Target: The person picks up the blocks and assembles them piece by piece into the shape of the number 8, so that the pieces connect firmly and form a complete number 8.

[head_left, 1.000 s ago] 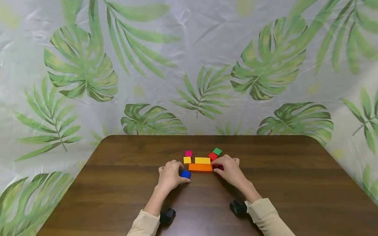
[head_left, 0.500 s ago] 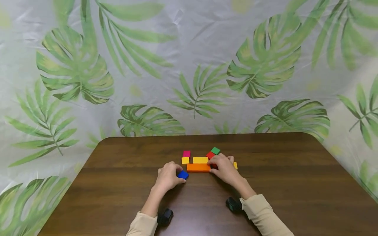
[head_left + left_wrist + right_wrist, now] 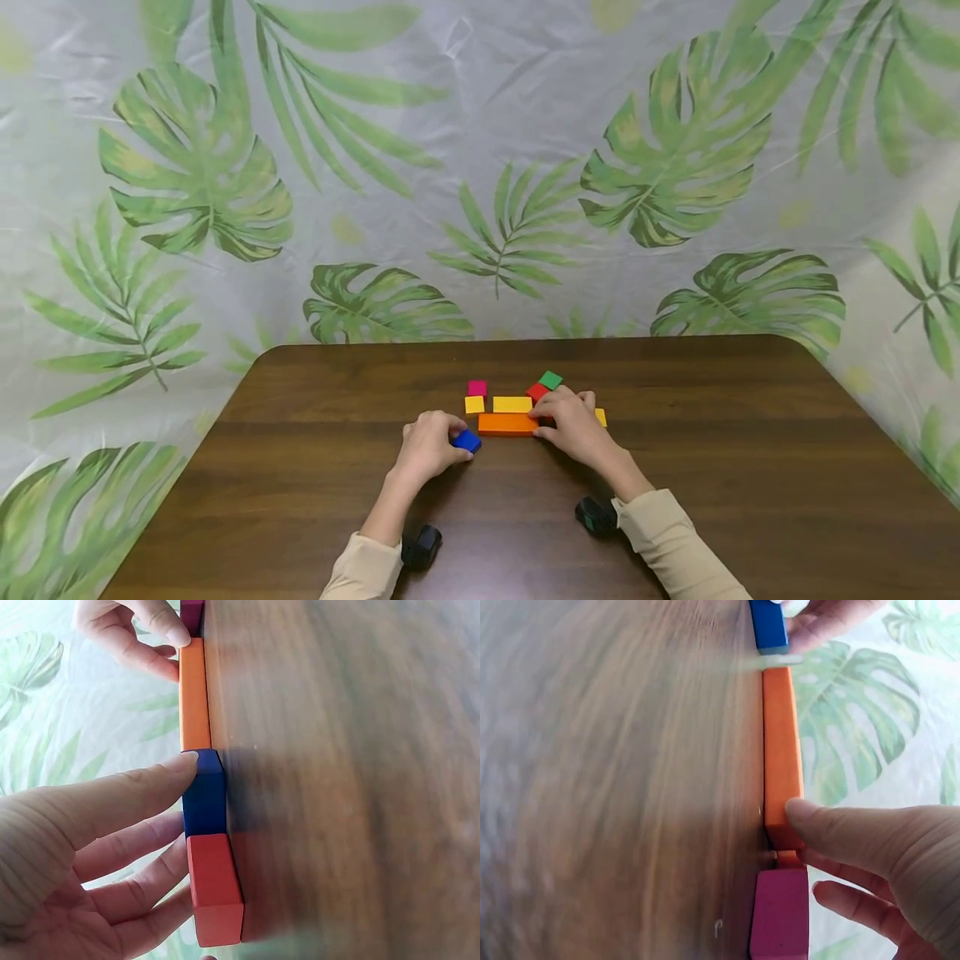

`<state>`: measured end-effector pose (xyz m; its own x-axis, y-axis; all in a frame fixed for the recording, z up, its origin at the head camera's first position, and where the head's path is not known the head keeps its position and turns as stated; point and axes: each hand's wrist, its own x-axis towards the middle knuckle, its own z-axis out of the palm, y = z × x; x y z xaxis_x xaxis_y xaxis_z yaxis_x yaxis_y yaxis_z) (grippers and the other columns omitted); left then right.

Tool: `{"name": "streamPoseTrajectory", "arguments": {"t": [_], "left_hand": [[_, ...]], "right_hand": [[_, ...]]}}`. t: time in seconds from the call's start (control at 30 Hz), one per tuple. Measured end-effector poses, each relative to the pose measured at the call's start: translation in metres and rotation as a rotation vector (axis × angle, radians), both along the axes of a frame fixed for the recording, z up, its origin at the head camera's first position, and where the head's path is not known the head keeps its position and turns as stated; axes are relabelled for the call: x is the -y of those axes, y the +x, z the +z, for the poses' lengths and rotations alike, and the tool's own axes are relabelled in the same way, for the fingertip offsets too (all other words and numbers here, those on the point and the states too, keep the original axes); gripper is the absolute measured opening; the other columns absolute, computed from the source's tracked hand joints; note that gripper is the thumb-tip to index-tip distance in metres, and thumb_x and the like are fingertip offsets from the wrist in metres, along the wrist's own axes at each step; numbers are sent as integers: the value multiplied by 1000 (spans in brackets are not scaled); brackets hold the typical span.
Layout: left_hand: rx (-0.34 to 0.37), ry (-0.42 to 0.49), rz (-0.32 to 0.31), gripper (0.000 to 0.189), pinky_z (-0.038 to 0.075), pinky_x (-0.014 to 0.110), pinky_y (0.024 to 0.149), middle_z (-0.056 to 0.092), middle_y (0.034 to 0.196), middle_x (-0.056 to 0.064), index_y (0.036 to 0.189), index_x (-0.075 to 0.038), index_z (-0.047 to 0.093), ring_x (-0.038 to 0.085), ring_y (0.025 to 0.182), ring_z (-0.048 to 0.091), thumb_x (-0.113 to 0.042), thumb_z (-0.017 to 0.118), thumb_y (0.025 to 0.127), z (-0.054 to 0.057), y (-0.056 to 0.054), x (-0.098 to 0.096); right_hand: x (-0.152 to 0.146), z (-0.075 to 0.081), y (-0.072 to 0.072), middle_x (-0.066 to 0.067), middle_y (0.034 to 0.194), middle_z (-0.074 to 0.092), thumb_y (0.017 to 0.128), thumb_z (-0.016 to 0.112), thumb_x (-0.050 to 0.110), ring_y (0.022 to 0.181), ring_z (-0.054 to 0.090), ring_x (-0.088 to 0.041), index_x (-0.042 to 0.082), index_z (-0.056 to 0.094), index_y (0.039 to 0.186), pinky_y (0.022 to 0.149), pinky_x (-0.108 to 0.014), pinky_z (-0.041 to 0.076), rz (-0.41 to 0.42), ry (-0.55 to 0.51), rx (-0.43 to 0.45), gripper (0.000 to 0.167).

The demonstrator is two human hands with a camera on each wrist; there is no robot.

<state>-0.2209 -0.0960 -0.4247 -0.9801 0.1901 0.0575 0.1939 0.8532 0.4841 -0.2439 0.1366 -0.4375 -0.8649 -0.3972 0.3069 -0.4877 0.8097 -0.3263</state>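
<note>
"Left grip (image 3: 428, 447)?"
"Pinching the blue block (image 3: 467, 441), eight o'clock from the orange block (image 3: 506, 425)."
"Right grip (image 3: 574, 425)?"
"Pinching the orange block."
"Hidden from head view?"
"Red block (image 3: 216, 881), at blue's six o'clock in left wrist view."

Wrinkled pale backdrop (image 3: 480, 167), green leaf print; brown wooden table (image 3: 517, 492) before it.

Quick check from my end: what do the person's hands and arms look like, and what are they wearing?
The left hand and right hand are bare, with no gloves or rings visible. The left sleeve and right sleeve are plain beige. Beside each cuff sits a small, boxy black device. No cables show.
</note>
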Motion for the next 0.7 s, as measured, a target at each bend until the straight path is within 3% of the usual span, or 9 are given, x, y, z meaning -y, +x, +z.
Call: {"name": "streamPoseTrajectory", "arguments": {"t": [0.4,0.7], "left_hand": [[2,14,-17,30,35,40,72,70,84,3,92,-10,73,20,85,56,-25,83,68,0,-1,4],[-8,6,-20,29,35,47,77,72,86,3,93,-11,74,23,89,56,-23,83,69,0,1,3]], "right_hand": [[-7,5,7,4,93,70,72,79,21,91,52,-16,17,76,90,76,-41,23,62,71,3,19],[-15,8,19,8,85,68,69,81,21,81,45,-10,16,76,87,70,-33,17,144,79,-22,20]]}}
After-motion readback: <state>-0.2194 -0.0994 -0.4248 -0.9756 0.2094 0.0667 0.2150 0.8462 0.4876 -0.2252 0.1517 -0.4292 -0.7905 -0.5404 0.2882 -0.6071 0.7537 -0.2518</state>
